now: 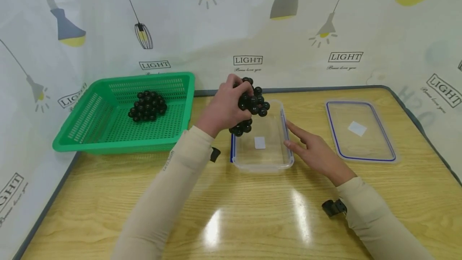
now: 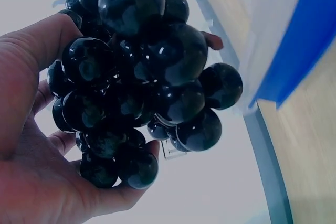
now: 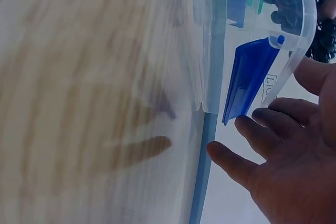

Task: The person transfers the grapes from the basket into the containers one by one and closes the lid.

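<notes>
My left hand grips a bunch of shiny black grapes above a clear plastic container. In the left wrist view the fingers and thumb curl around the bunch. Part of the bunch hangs below the hand, over the container's left side. At the container's right wall, my right hand touches the side with extended fingers. Seen from the right wrist, those fingers lie beside a blue latch flap that hangs down. A white label shows in the container.
To the left stands a green slotted basket holding another bunch of black grapes. A clear lid with a blue seal lies flat on the right of the wooden table. A lamp-patterned backdrop rises behind the table's back edge.
</notes>
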A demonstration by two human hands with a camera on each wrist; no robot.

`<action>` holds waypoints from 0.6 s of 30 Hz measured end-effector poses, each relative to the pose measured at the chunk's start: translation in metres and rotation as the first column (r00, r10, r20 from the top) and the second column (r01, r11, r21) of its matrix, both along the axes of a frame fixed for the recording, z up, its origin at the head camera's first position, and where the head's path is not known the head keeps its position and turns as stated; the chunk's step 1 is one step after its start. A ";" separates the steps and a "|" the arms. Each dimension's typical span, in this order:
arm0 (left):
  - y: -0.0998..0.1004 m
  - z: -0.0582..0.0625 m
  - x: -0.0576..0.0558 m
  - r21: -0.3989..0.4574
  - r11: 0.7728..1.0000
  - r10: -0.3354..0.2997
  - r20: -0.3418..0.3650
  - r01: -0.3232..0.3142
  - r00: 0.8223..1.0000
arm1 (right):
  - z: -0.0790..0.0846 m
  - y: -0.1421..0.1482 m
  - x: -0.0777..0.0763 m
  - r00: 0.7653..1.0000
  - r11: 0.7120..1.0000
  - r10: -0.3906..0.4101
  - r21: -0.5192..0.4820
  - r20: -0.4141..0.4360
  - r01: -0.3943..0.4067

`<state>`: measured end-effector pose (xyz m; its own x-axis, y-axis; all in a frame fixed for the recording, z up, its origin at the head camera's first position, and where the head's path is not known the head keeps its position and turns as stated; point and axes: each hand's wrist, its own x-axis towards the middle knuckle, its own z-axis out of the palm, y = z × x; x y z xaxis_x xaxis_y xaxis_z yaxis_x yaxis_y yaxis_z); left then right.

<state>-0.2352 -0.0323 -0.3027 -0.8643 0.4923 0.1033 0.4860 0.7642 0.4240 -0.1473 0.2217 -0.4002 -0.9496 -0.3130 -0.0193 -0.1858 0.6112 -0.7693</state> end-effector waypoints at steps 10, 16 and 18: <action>0.027 -0.016 -0.002 -0.053 0.995 -0.082 -0.040 0.080 0.996 | 0.000 0.002 0.000 1.000 1.000 -0.013 0.018 0.005 0.013; 0.035 -0.031 -0.006 -0.132 0.987 -0.089 -0.007 0.087 0.996 | 0.000 0.002 0.000 1.000 1.000 -0.002 0.017 -0.007 0.002; 0.035 -0.036 -0.007 -0.157 0.984 -0.078 0.018 0.080 0.997 | -0.001 0.001 0.000 1.000 1.000 0.000 0.016 -0.004 0.000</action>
<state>-0.2423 0.0027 -0.3382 -0.8229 0.5682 0.0094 0.5431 0.7815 0.3070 -0.1472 0.2230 -0.4007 -0.9496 -0.3128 -0.0209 -0.1888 0.6236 -0.7586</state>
